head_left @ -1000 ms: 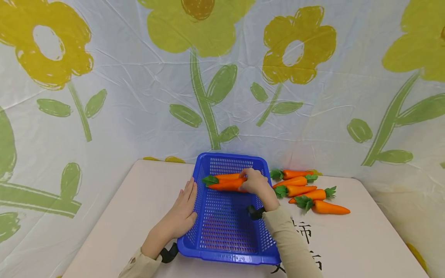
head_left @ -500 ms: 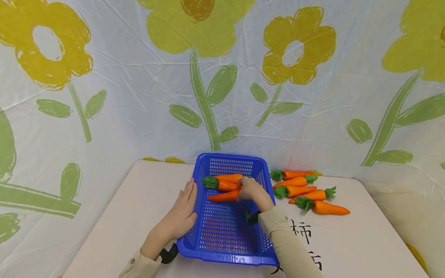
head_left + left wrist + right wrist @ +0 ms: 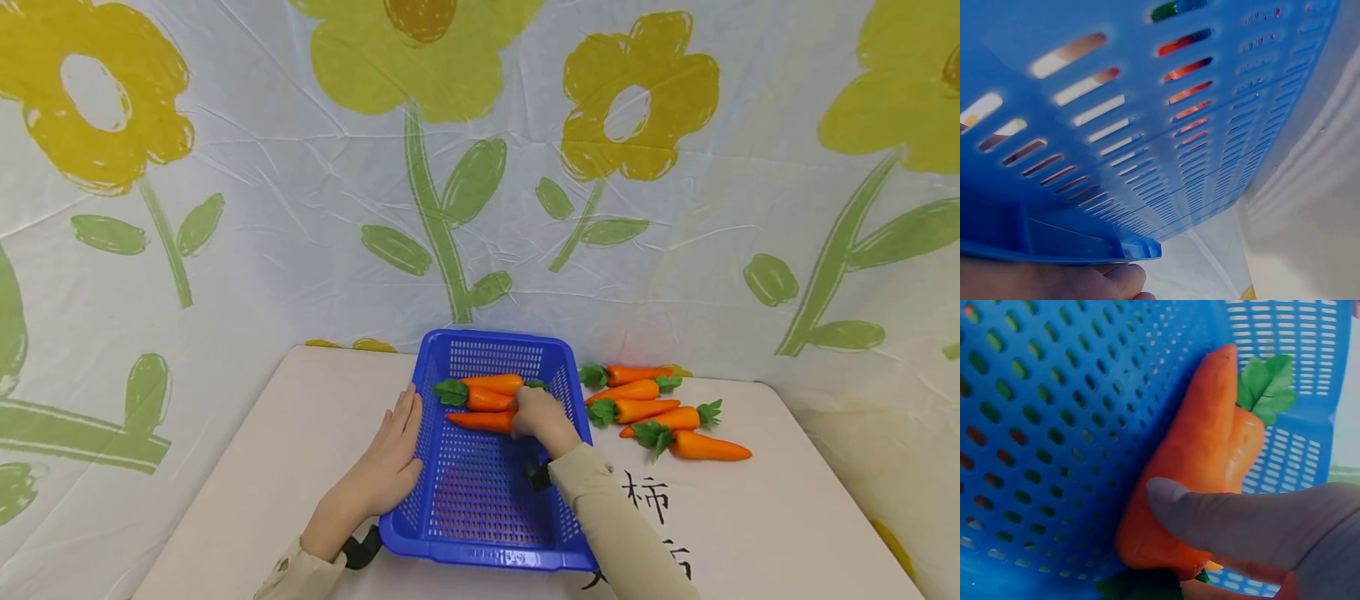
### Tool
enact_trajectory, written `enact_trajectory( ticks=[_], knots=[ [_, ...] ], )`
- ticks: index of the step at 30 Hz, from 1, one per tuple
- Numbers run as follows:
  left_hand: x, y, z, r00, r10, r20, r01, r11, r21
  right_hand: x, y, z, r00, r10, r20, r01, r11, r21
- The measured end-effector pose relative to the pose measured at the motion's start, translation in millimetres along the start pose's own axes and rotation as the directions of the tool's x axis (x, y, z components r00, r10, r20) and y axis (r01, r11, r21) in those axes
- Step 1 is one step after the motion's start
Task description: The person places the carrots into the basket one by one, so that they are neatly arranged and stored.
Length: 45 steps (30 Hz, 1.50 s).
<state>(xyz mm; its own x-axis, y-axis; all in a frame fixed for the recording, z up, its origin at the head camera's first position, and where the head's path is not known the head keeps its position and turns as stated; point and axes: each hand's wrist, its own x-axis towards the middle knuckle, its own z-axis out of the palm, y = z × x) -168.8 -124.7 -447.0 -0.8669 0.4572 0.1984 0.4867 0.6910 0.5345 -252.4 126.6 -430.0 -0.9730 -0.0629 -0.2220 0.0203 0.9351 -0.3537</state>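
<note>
A blue slotted basket (image 3: 487, 557) stands on the table with three carrots inside. In it, my right hand (image 3: 543, 417) grips the nearest carrot (image 3: 480, 422), thumb on its thick end in the right wrist view. Beyond it lie a middle carrot (image 3: 491, 402) and a far carrot (image 3: 498, 382), roughly parallel; a green leaf tuft (image 3: 451, 392) shows at the left. My left hand (image 3: 382, 471) rests along the basket's left side with its fingers straight. Through the slots in the left wrist view, orange bits of carrot (image 3: 1188, 69) show.
Right of the basket, several loose carrots (image 3: 712, 447) with green tops lie on the pale table (image 3: 780, 525). Black written characters (image 3: 647, 498) mark the table near my right sleeve. A flower-printed cloth (image 3: 660, 275) hangs behind the table.
My right hand has brought its carrot from above the middle one down to the near side of it, then slightly back against it. The left hand stays at the basket's side.
</note>
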Motion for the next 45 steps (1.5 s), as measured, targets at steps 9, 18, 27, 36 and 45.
enact_trajectory(
  ticks=[9,18,27,36,45],
  knots=[
    [0.8,-1.3,0.0,0.999,-0.023,0.042,0.022,1.000,0.021,0.6,2,2,0.997,-0.018,-0.081,0.007,0.991,-0.135],
    [0.3,2.1,-2.0,0.999,-0.014,0.034,0.014,1.000,0.013,-1.1,0,0,0.996,-0.007,-0.091,-0.006,0.990,-0.143],
    [0.5,1.8,-3.2,0.997,-0.048,0.067,0.047,0.999,0.016,-1.3,3,-4,0.992,-0.012,-0.125,-0.004,0.992,-0.126],
    [-0.4,1.1,-2.8,0.997,-0.041,0.059,0.040,0.999,0.019,-3.5,5,-15,0.995,-0.011,-0.099,0.002,0.996,-0.093],
    [-1.6,2.2,-3.1,0.998,-0.039,0.051,0.038,0.999,0.010,-14.6,10,-38,0.994,-0.067,-0.086,0.073,0.995,0.065]
  ],
)
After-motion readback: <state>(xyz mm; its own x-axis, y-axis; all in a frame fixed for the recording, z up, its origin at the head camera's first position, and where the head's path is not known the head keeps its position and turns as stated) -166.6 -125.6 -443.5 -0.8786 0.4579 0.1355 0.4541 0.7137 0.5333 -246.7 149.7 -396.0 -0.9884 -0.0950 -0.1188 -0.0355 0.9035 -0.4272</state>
